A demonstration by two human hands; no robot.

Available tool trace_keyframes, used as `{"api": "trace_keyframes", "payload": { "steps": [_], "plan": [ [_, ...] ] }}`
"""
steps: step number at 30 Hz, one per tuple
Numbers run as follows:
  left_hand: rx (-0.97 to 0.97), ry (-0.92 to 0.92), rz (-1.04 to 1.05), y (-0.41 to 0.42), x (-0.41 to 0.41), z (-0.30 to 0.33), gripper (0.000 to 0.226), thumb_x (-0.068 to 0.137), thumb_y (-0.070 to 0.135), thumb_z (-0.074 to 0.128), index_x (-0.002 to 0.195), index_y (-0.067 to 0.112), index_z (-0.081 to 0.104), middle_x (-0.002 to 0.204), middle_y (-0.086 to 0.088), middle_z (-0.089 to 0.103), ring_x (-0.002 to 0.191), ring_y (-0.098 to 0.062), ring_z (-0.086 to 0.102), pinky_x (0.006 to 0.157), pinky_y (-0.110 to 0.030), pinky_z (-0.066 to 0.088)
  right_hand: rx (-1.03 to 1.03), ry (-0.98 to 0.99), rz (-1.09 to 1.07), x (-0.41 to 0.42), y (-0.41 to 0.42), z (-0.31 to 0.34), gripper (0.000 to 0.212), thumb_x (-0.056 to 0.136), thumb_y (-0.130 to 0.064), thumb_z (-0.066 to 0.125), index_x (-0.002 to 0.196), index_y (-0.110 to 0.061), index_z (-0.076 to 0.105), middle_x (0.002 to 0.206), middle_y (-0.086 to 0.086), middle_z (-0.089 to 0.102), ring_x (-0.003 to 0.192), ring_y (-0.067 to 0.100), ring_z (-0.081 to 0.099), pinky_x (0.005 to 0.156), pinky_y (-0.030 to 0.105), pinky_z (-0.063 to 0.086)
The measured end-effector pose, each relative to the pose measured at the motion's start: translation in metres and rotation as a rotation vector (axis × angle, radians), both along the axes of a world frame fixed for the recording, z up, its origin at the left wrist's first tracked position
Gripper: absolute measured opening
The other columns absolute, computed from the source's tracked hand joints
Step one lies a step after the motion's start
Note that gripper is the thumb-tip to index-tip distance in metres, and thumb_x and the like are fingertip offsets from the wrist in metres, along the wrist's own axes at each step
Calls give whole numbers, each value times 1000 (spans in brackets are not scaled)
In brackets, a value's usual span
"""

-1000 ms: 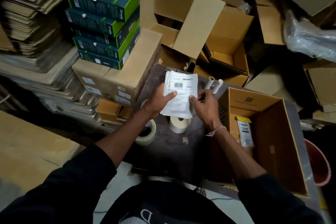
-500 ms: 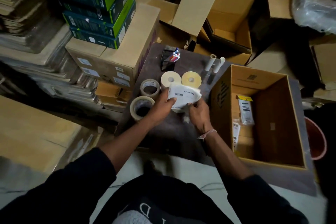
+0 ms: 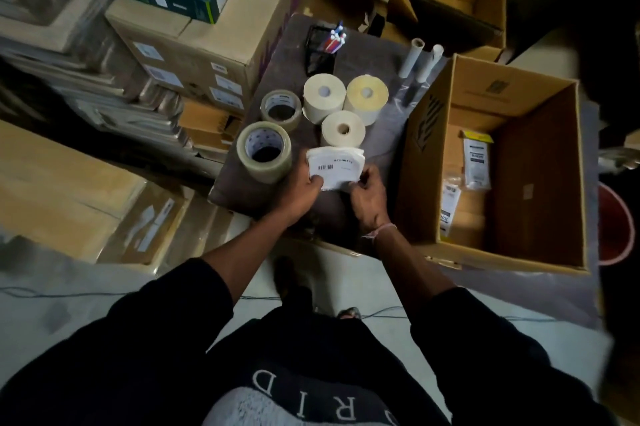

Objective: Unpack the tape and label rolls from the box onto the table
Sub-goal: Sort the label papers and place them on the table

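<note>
Five rolls (image 3: 324, 96) on a dark table (image 3: 377, 141) amid stacked cartons (image 3: 194, 45).

left hand (image 3: 300, 191): fingers curled, gripping | right hand (image 3: 367, 195): pinching

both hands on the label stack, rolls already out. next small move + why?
Probably set the stack of labels down on the table, just in front of the nearest label roll. Both the left hand and right hand grip it low over a bare patch there, and the box still holds packets, so the hands need freeing.
</note>
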State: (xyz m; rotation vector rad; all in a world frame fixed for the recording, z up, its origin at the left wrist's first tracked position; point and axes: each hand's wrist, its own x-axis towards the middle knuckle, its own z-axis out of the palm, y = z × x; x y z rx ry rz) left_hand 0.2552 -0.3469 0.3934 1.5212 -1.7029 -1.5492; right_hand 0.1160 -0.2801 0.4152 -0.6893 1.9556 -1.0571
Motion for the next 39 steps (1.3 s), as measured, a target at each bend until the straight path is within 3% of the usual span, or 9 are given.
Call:
{"api": "trace_keyframes", "payload": {
  "steps": [7, 11, 14, 17, 23, 29, 34, 36, 39],
  "plan": [
    [51, -12, 66, 22, -17, 6, 62, 101, 3, 44, 157, 11, 22, 149, -13, 47, 136, -25, 46, 107, -22, 30, 19, 85, 198, 8, 7, -17, 52, 86, 4, 49, 137, -8, 42, 130, 11, 57, 123, 22, 53, 107, 26, 39],
    [5, -28, 23, 17, -12, 5, 58, 102, 2, 44, 157, 8, 23, 152, -10, 43, 138, -18, 40, 104, -15, 25, 57, 173, 252, 2, 4, -12, 44, 90, 1, 50, 134, -4, 46, 131, 15, 57, 121, 27, 54, 95, 18, 35],
    [53, 5, -29, 14, -1, 4, 53, 94, -2, 50, 145, 12, 45, 144, -8, 55, 133, -22, 51, 112, -34, 40, 67, 261, 331, -6, 3, 0, 43, 88, 1, 53, 131, -5, 49, 123, 13, 61, 110, 25, 57, 88, 20, 37],
    [249, 155, -12, 17, 9, 2, 45, 91, -9, 56, 131, 10, 55, 128, -12, 66, 118, -27, 64, 95, -49, 57, 231, 436, 530, -15, -7, 6, 42, 92, -6, 54, 133, -6, 49, 122, 12, 62, 108, 27, 58, 89, 28, 44],
    [476, 210, 280, 16, 27, -2, 15, 99, -2, 57, 114, -1, 55, 109, -21, 65, 82, -24, 70, 63, -31, 64, 512, 697, 897, -16, -38, 5, 43, 102, -30, 40, 139, -9, 47, 137, 19, 56, 123, 37, 56, 103, 42, 46],
    [486, 188, 482, 15, 33, -10, 8, 97, -7, 57, 100, -1, 52, 112, -27, 63, 94, -36, 68, 53, -27, 61, 534, 496, 518, -25, -42, -8, 46, 91, -33, 60, 129, -7, 61, 129, 12, 63, 119, 31, 60, 98, 34, 50],
    [457, 161, 558, 17, 36, -20, 14, 96, -4, 60, 108, 0, 53, 112, -24, 65, 90, -32, 69, 54, -24, 61, 531, 250, 324, -29, -33, -7, 35, 95, -6, 54, 129, 2, 58, 130, 19, 61, 48, -3, 61, 38, 7, 40],
    [413, 139, 531, 18, 36, -21, 16, 96, -2, 61, 112, -3, 57, 108, -20, 64, 93, -29, 68, 62, -26, 62, 481, 189, 269, -29, -32, -9, 39, 97, -3, 50, 135, 2, 53, 130, 19, 59, 41, -25, 45, 42, 1, 38],
    [357, 80, 507, 19, 34, -19, 24, 96, 0, 63, 119, -8, 60, 108, -18, 62, 97, -26, 64, 83, -34, 58, 489, 219, 232, -32, -29, -12, 34, 97, -4, 50, 130, -1, 58, 90, 3, 54, 41, -31, 38, 44, -1, 38]
  ]
}}
